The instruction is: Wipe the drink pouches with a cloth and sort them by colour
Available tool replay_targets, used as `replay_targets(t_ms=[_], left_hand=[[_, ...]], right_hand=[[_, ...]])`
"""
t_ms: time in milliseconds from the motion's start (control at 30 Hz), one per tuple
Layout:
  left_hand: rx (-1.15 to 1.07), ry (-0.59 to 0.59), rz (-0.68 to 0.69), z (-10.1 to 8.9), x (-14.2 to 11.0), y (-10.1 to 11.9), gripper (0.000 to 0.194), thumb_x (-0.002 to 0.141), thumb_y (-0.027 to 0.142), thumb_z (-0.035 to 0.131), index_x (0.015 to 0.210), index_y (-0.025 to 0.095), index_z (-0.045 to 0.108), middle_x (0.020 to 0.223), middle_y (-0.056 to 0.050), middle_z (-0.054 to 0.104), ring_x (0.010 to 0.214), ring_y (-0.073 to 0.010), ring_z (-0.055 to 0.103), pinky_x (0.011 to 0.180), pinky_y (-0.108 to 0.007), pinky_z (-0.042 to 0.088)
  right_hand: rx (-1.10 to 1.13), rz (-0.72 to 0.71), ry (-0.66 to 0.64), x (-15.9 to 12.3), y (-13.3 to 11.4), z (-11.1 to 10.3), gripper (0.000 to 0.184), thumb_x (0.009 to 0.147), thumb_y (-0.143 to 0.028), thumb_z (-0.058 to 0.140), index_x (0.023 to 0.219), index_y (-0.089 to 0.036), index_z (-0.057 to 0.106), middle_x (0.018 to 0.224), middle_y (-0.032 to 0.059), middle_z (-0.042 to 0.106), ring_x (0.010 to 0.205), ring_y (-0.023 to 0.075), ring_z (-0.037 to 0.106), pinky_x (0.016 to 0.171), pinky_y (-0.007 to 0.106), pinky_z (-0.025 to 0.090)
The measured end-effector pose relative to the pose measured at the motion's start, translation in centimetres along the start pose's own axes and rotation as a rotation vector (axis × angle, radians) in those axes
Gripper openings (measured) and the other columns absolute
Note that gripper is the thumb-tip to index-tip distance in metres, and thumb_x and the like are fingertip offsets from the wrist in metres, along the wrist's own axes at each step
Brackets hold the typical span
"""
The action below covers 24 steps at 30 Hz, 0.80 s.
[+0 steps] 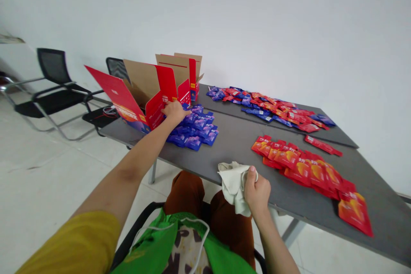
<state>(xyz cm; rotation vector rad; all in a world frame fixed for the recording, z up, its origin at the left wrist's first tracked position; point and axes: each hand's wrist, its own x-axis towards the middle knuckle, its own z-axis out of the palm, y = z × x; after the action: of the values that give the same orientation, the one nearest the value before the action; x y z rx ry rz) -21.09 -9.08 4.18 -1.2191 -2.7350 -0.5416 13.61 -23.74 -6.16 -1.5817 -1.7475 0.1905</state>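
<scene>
A crumpled off-white cloth (233, 186) bunched in the closed right hand (257, 190), just above the grey counter (231, 154) near its front edge, one fold hanging loose below the fist. Left hand (175, 112) stretched toward the counter's far left corner, palm down, fingers (167, 110) against a red flap of an opened cardboard carton (167, 79), grip or mere touch impossible to tell. Carton upright at the back left, flaps spread, brown inner faces showing, one long red flap (115, 94) tilted out over the left edge. Blue sachets (194, 128) heaped just below the left hand, beside the carton. Toward the right edge, a pile of red sachets (308, 167), with a short strip of red sachets (323, 144) just beyond it. Along the back edge, a mixed spread of red and blue sachets (269, 109). Past the left edge, two black mesh chairs (54, 68) on a pale tiled floor (48, 158).
</scene>
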Motion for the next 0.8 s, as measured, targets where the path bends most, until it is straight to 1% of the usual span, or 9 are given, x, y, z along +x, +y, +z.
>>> replay_targets(t_ms=[67,167,300,367,433,500,600,700,800], left_hand=[[0.012,0.006,-0.034,0.9,0.3,-0.2,0.096,0.055,0.073,0.071,0.126,0.009,0.055,0.130,-0.027,0.051,0.119,-0.0414,0.050,0.093,-0.057,0.043],[0.020,0.014,-0.059,2.0,0.3,-0.6,0.090,0.060,0.075,0.066,0.120,0.008,0.060,0.134,-0.028,0.047,0.122,-0.0420,0.045,0.092,-0.055,0.045],[0.009,0.023,-0.042,2.7,-0.1,-1.1,0.082,0.073,0.074,0.053,0.117,0.006,0.063,0.131,-0.029,0.049,0.120,-0.0415,0.046,0.089,-0.053,0.047],[0.021,0.032,-0.004,2.8,-0.2,-1.2,0.076,0.081,0.070,0.045,0.115,0.004,0.064,0.128,-0.030,0.052,0.119,-0.0416,0.047,0.089,-0.054,0.046],[0.042,0.018,0.071,2.7,-0.4,-1.3,0.068,0.088,0.061,0.040,0.113,0.003,0.065,0.119,-0.029,0.059,0.116,-0.0401,0.051,0.090,-0.051,0.046],[0.069,-0.020,0.154,2.7,-0.5,-1.2,0.056,0.094,0.048,0.037,0.111,0.003,0.067,0.110,-0.026,0.064,0.111,-0.0367,0.056,0.089,-0.047,0.047],[0.092,-0.031,0.184,2.3,-0.7,-1.0,0.041,0.096,0.023,0.034,0.110,0.003,0.067,0.107,-0.025,0.066,0.106,-0.0318,0.061,0.088,-0.041,0.048],[0.057,0.087,0.105,1.4,-0.5,-0.6,0.039,0.093,0.011,0.031,0.113,0.000,0.063,0.107,-0.027,0.065,0.108,-0.0311,0.061,0.088,-0.041,0.048],[0.026,0.215,0.061,-0.5,0.2,-0.1,0.042,0.094,0.010,0.024,0.116,0.001,0.059,0.110,-0.027,0.063,0.112,-0.0310,0.059,0.090,-0.044,0.047]], right_hand=[[0.006,0.000,0.009,0.0,0.0,0.0,0.061,0.097,-0.053,0.019,0.052,-0.020,0.045,0.046,0.0046,0.048,0.045,0.0138,0.038,0.051,0.027,0.019],[0.005,-0.001,0.014,-0.1,0.2,0.1,0.061,0.097,-0.053,0.020,0.052,-0.020,0.046,0.047,0.0045,0.048,0.045,0.0139,0.039,0.051,0.027,0.019],[-0.021,-0.014,0.012,-0.1,0.2,0.0,0.062,0.097,-0.052,0.020,0.053,-0.019,0.049,0.048,0.0052,0.050,0.046,0.0144,0.040,0.052,0.027,0.020],[-0.038,-0.016,0.009,-0.1,0.2,0.0,0.063,0.098,-0.051,0.019,0.055,-0.018,0.052,0.049,0.0064,0.052,0.048,0.0150,0.042,0.052,0.028,0.020],[-0.062,-0.016,0.006,-0.1,0.1,0.1,0.065,0.098,-0.049,0.018,0.057,-0.017,0.057,0.052,0.0081,0.054,0.050,0.0160,0.046,0.052,0.028,0.021],[-0.094,-0.016,-0.001,-0.1,0.0,0.1,0.067,0.099,-0.047,0.017,0.061,-0.015,0.061,0.055,0.0102,0.057,0.053,0.0171,0.050,0.053,0.029,0.022],[-0.142,-0.013,-0.024,-0.2,0.0,0.2,0.068,0.099,-0.044,0.016,0.066,-0.013,0.065,0.059,0.0126,0.060,0.058,0.0181,0.054,0.055,0.029,0.024],[-0.190,0.003,-0.038,-0.3,-0.2,0.3,0.067,0.100,-0.041,0.016,0.068,-0.012,0.067,0.061,0.0143,0.062,0.061,0.0186,0.056,0.055,0.028,0.025],[-0.238,0.019,-0.051,-0.2,-0.4,0.4,0.066,0.100,-0.039,0.016,0.071,-0.011,0.067,0.063,0.0156,0.063,0.061,0.0192,0.057,0.055,0.029,0.025]])
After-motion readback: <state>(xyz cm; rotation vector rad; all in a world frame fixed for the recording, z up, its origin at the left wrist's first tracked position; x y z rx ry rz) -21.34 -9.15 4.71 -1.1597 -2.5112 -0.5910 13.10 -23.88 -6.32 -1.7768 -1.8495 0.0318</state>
